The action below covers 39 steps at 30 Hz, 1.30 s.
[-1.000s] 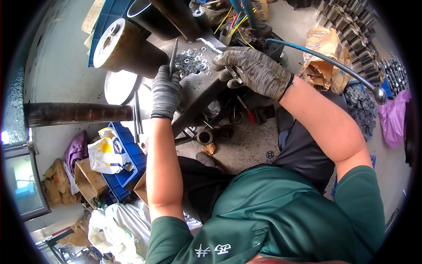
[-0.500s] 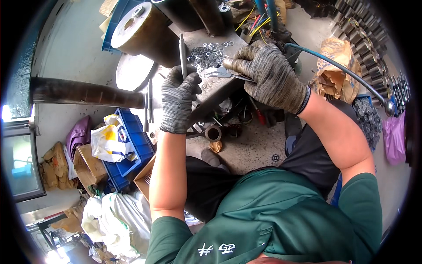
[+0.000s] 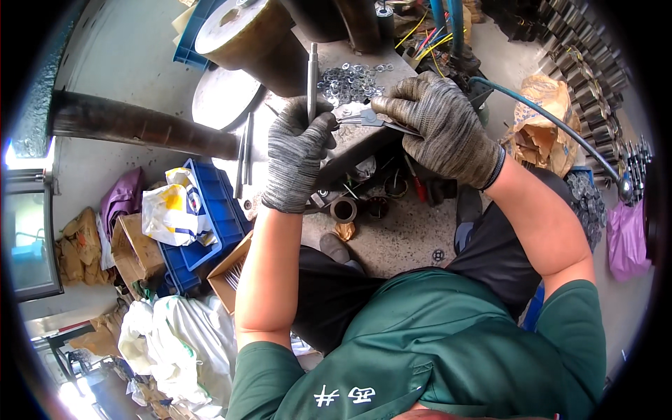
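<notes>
The fingers of the left hand (image 3: 299,150), in a grey striped knitted glove, are closed around a slim, silvery metal rod with a narrower tip (image 3: 312,80). The rod stands nearly upright between thumb and fingers; its upper part rises above the glove, while its lower end is hidden. Probably it is held so low in order that the upper length stays free.

The fingers of the right hand (image 3: 444,129), in a similar grey-brown glove, grip the grey metal pliers with a thin nose (image 3: 371,117). The pliers lie across, with the handles in the right palm and the nose pointing left, to the left thumb. I think this sideways hold lets the nose meet the rod without the hands crossing. Whether the nose touches the rod, I cannot tell.

Just beyond the pliers, a loose heap of small silvery metal rings (image 3: 350,82) lies on the grey tabletop (image 3: 400,61), seemingly placed there for easy reach of both hands. Farther left stands a large brown metal cylinder with a pale top (image 3: 245,42), and nearer, two thin dark rods (image 3: 243,157) lie side by side.
</notes>
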Motion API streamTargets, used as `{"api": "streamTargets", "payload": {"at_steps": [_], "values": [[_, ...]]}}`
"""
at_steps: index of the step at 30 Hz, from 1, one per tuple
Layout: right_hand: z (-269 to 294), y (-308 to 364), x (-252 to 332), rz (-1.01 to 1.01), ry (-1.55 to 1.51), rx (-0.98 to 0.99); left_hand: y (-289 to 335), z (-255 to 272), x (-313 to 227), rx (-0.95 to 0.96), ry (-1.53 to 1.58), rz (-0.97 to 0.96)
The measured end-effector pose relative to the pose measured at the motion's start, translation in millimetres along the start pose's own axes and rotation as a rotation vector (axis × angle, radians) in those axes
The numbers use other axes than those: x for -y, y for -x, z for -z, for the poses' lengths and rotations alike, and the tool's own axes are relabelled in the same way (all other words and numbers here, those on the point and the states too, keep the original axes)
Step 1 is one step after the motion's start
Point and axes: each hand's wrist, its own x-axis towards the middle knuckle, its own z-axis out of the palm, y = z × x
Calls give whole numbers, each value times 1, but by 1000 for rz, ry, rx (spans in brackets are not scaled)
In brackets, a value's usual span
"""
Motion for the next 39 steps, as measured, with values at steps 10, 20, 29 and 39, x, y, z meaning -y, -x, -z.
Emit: {"api": "streamTargets", "payload": {"at_steps": [10,20,29,39], "values": [[0,0,-1,1,52,31,2,0,0,24,19,-7],[14,-5,-15,-353,-320,21,9,7,-2,70,78,-110],[22,-6,-13,-423,-450,70,20,15,-4,17,-85,-84],[23,-1,-24,-270,-435,252,36,28,3,106,-291,-256]]}}
